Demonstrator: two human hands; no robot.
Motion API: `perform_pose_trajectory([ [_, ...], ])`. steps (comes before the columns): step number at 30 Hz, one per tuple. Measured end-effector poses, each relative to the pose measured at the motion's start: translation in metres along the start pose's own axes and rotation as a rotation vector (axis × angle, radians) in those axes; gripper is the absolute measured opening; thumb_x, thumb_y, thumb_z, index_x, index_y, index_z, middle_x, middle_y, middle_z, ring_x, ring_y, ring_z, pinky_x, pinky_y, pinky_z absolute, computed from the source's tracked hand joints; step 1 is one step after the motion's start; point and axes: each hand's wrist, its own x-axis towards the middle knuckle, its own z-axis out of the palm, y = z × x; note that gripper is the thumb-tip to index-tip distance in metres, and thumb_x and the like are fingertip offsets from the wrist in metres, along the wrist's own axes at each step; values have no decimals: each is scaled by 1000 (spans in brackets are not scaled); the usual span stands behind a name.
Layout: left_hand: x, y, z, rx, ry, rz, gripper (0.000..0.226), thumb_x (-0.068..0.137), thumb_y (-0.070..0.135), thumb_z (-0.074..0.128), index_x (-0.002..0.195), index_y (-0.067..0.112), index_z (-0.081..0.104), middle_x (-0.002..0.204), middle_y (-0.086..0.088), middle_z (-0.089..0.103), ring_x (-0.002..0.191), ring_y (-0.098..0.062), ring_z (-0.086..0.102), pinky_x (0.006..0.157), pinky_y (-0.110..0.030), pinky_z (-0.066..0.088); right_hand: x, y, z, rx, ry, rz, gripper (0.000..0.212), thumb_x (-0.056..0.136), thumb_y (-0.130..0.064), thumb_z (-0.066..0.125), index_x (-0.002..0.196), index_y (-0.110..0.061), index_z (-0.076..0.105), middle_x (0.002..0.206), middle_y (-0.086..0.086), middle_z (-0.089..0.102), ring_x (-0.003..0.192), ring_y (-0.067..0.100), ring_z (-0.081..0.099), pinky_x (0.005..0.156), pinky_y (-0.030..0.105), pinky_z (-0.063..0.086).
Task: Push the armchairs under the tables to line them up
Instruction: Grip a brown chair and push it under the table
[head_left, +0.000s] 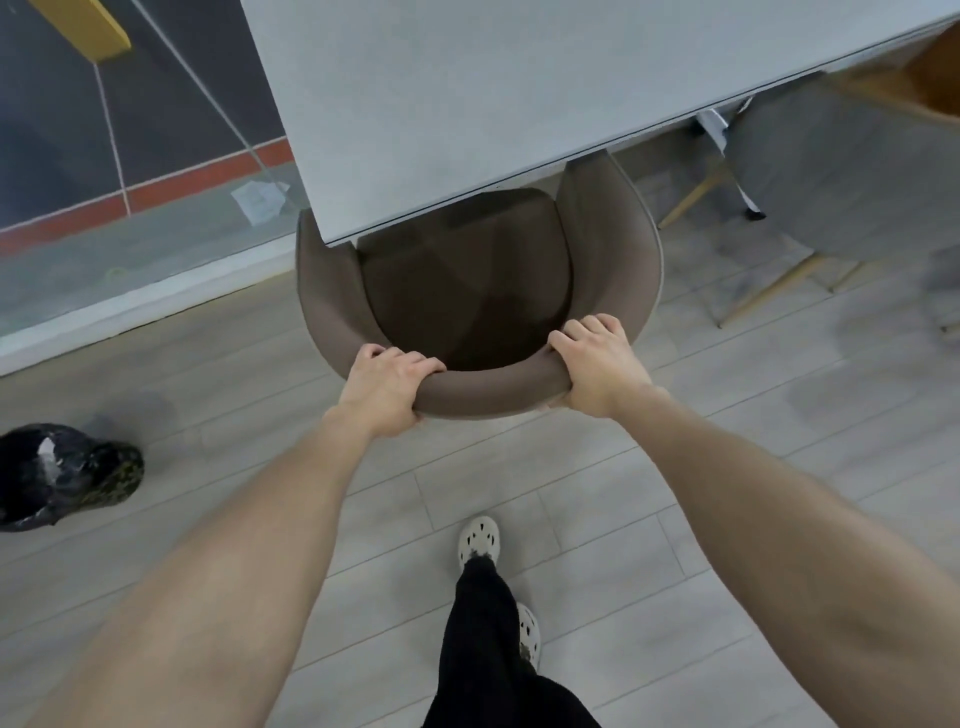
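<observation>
A brown upholstered armchair (467, 291) stands in front of me, its front part tucked under the edge of a light grey table (493, 93). The seat's rear half and the curved backrest remain outside the table edge. My left hand (387, 382) grips the left side of the backrest's top rim. My right hand (597, 364) grips the right side of the same rim. Both arms are stretched forward.
A grey armchair (841, 171) with thin gold legs sits at the right, beside the table. A glass wall with a white base (130, 270) runs along the left. A black bag (62, 475) lies on the wooden floor at the left. My feet (480, 540) stand behind the chair.
</observation>
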Motion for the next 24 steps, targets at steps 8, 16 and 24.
perform_pose_trajectory([
  [8, -3, 2, -6, 22, -2, 12, 64, 80, 52, 77, 140, 49, 53, 134, 19, 66, 125, -16, 62, 114, -45, 35, 1, -1, 0, -12, -12, 23, 73, 65, -65, 82, 122, -23, 64, 111, -1, 62, 115, 30, 59, 117, 47, 33],
  [16, -19, 34, -31, -28, -68, 21, 81, 81, 61, 76, 152, 35, 49, 139, 7, 64, 127, -19, 62, 114, -46, 46, -24, -14, -21, -27, -54, -3, 71, 84, -52, 82, 146, -22, 60, 148, 1, 62, 144, 26, 50, 132, 46, 23],
  [24, 14, 171, -118, -36, -3, 282, 70, 91, 55, 70, 153, 29, 51, 143, 5, 58, 128, -21, 61, 97, -42, 56, -167, 61, -42, 178, -60, 425, 67, 98, -48, 65, 156, -18, 48, 159, 3, 52, 142, 30, 52, 116, 48, 41],
])
